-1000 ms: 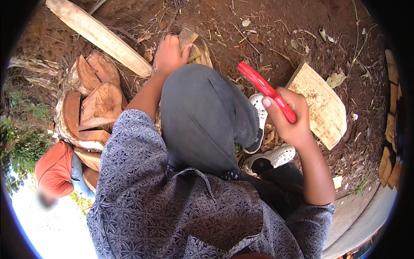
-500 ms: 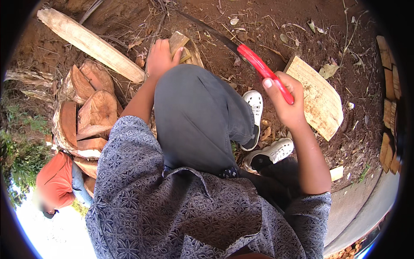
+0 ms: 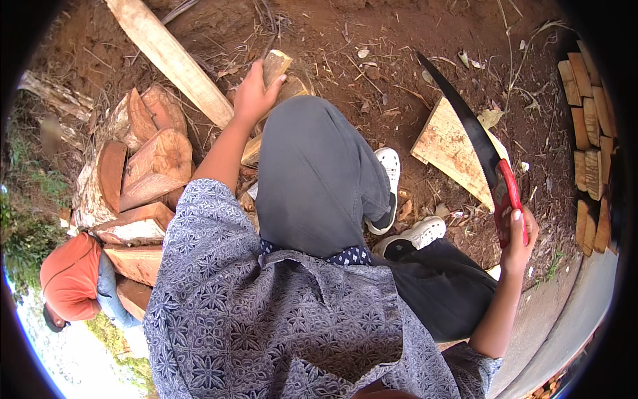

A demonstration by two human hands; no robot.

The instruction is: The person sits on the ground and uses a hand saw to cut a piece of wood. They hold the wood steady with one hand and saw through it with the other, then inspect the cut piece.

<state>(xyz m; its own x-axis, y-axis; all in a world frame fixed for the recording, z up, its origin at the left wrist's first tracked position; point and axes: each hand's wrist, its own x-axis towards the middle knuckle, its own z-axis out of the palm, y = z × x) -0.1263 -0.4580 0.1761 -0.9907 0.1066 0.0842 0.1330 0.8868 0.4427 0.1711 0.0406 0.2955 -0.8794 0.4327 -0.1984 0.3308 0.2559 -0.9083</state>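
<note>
My right hand (image 3: pixel 520 239), out at the right, is closed round the red handle of a curved pruning saw (image 3: pixel 473 126). Its dark toothed blade points up and to the left, crossing above a pale wedge-shaped slab of wood (image 3: pixel 444 149) on the dirt. At the upper middle, my left hand (image 3: pixel 256 96) grips a short wood block (image 3: pixel 277 64), its thumb on the right side of the block. My raised knee in grey trousers (image 3: pixel 309 166) hides the lower part of what lies beneath the block.
A long pale plank (image 3: pixel 169 56) lies at upper left. Split logs (image 3: pixel 156 166) are heaped at the left, where a bent-over person in an orange shirt (image 3: pixel 73 276) stands. Stacked cut pieces (image 3: pixel 591 126) line the right edge. My white shoes (image 3: pixel 389 169) rest on littered soil.
My right hand has swung the saw rightward and nearer to me, away from the block. The blade now points more upward. My left hand stays on the block while the view has shifted.
</note>
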